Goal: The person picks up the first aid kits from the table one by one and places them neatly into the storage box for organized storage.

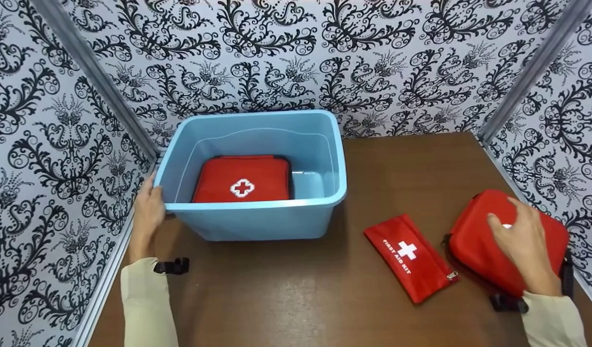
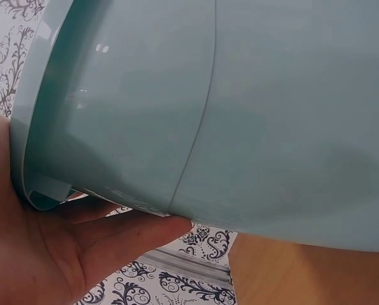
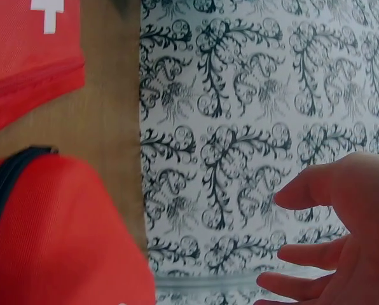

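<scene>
A light blue plastic tub (image 1: 262, 221) stands towards the left of the table. My left hand (image 1: 149, 207) grips its left rim near the front corner; in the left wrist view the fingers (image 2: 132, 238) reach under the rim along the outer wall. Inside the tub lies a red first aid bag (image 1: 219, 178) with a white cross emblem. At the right, my right hand (image 1: 525, 236) hovers over a rounded red first aid case (image 1: 484, 221), thumb and fingers spread and holding nothing. The hand partly covers the case's white emblem.
Between tub and case lies a flat red first aid pouch (image 1: 390, 258) with a zip. Patterned black-and-white walls (image 1: 296, 62) with metal corner posts (image 1: 527, 77) enclose the wooden table (image 1: 286, 299) at the back and sides.
</scene>
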### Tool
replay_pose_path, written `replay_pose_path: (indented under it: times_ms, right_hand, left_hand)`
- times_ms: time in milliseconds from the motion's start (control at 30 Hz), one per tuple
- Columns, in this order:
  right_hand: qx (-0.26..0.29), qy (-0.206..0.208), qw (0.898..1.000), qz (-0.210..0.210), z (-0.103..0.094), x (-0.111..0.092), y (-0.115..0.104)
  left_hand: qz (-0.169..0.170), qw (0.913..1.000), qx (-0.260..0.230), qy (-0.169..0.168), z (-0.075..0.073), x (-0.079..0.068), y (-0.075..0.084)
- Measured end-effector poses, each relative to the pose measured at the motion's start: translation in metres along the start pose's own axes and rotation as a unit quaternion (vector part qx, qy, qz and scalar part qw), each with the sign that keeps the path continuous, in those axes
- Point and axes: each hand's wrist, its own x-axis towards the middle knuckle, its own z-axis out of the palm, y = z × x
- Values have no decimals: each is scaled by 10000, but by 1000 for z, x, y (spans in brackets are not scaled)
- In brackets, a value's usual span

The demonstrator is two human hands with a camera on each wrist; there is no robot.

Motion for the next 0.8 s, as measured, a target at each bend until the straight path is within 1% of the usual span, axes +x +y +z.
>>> replay_pose_path:
  times_ms: [200, 300, 400, 567, 800]
  right_hand:
    - [-80, 122, 9998, 100, -5, -3, 22]
    - [-63, 220, 9994, 250, -8, -5, 32]
    - [-82, 230, 9983, 533, -13, -5, 40]
    - [-154, 214, 9951, 949, -20, -3, 58]
    - [-378, 60, 9902, 1347, -23, 0, 92]
  left_hand:
    - [45, 9998, -62, -190, -2, 0, 0]
    - [-5, 9998, -101, -194, -1, -1, -1]
    - [26, 9999, -133, -75, 0, -2, -3]
    - [267, 9994, -66, 189, 3, -2, -4]
    - [179, 9998, -117, 59, 2, -1, -2]
